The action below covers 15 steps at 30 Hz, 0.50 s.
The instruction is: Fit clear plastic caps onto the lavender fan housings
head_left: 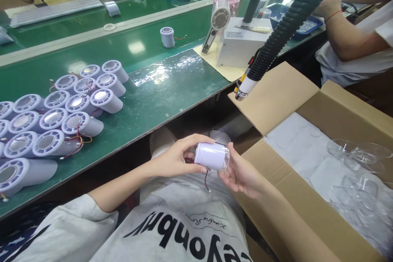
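Above my lap I hold a white cylindrical motor housing (206,154) on its side, with a thin dark wire and small plug hanging below it. My left hand (179,156) wraps around its left end. A clear plastic cover (226,157) sits over the housing's right end, and my right hand (241,172) grips that cover. How far the housing reaches into the cover is hard to make out. Similar white motor housings (76,102) stand or lean in rows on the green bench (153,98) to the left, several with red, black and yellow wires.
An open cardboard box (276,188) at the right holds clear plastic parts (359,188). Over it hangs a black ribbed hose (285,28) with a nozzle. One single housing (167,37) stands on the belt, near a handheld fan (219,18). Co-workers sit opposite and at right.
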{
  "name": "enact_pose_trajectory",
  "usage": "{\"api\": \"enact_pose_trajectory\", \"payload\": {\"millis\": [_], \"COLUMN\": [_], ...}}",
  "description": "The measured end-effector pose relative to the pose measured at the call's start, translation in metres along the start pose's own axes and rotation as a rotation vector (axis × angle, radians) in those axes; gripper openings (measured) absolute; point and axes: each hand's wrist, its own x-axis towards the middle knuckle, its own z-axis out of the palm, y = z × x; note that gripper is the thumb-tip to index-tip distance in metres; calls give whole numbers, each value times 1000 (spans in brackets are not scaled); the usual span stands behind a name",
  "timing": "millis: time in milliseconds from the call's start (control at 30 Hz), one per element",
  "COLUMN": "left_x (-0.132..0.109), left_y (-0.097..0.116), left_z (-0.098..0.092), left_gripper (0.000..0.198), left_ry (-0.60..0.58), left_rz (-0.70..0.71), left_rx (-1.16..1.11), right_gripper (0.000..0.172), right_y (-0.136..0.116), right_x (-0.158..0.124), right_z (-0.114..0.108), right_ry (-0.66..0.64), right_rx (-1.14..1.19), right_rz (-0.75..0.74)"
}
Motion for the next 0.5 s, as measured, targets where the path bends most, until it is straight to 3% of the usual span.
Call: {"api": "enact_pose_trajectory", "payload": {"millis": [100, 200, 267, 333, 500], "left_x": [-1, -2, -2, -2, -2], "left_y": [5, 7, 7, 8, 9], "left_z": [3, 4, 3, 1, -4], "left_gripper": [60, 61, 63, 68, 73], "left_ry": [22, 7, -14, -39, -135], "left_rz": [-106, -160, -199, -210, -117], "left_rx": [-134, -219, -227, -194, -161], "right_gripper": [73, 59, 49, 47, 44], "right_y": [11, 15, 14, 13, 14], "right_x": [-1, -4, -7, -8, -11], "right_z": [-7, -14, -17, -18, -14], "right_ry": [173, 274, 249, 223, 91], "right_rx": [-283, -747, -964, -924, -379], "right_rz": [-498, -1052, -1221, -1178, -805]}}
